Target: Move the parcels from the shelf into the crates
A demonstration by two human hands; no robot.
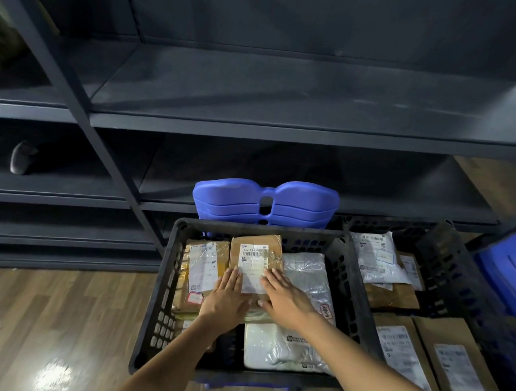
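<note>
The left-hand grip [227, 294] and right-hand grip [284, 300], fingers straight and spread, press flat on one brown parcel [255, 254] in the black crate [164, 280], its long axis pointing toward the shelf [283, 128]; at least three more parcels [306, 274] lie around it, a second crate [443, 262] just beside.

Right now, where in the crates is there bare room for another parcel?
Left crate: a dark bare patch at the near-left corner, between its left wall and the white poly bag. The rest is layered with parcels; the right crate looks covered throughout.
</note>
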